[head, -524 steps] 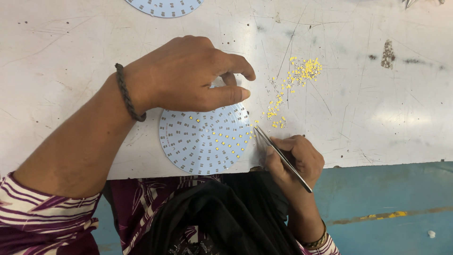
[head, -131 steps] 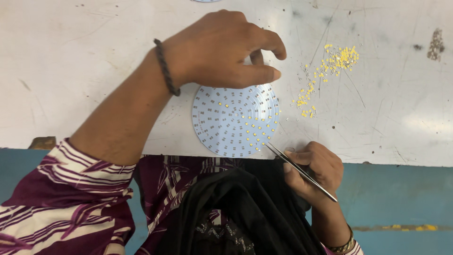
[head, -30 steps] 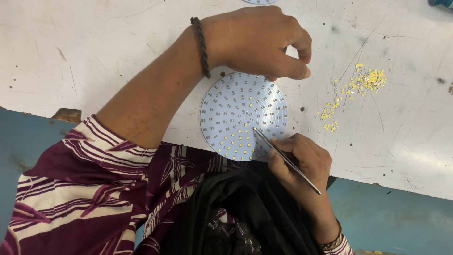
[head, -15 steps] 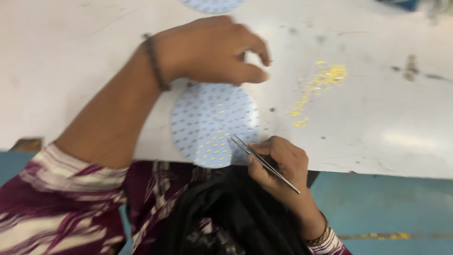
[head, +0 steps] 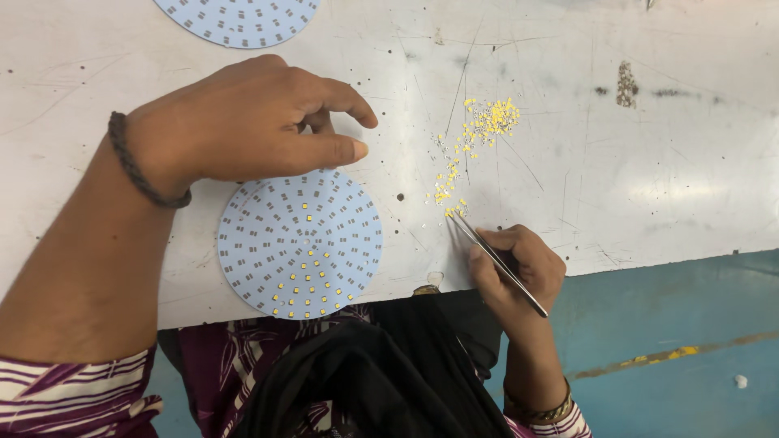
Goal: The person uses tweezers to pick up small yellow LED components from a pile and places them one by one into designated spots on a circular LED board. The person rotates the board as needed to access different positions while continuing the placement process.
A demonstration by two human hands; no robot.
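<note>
A round pale-blue circuit board lies at the near edge of the white table, with small yellow chips filling its lower pads. My left hand rests over the board's far rim, fingers curled, thumb and forefinger apart, holding nothing that I can see. My right hand grips thin metal tweezers. Their tips touch the near end of a scattered trail of tiny yellow chips to the right of the board.
A second round blue board lies at the table's far edge, partly out of view. The tabletop is scratched and stained. Beyond the near edge are my dark lap and a blue floor with a yellow line.
My right hand has moved the tweezers off the board's lower right edge and out to the yellow chip trail. My left hand stays on the board's far rim. The camera view has shifted.
</note>
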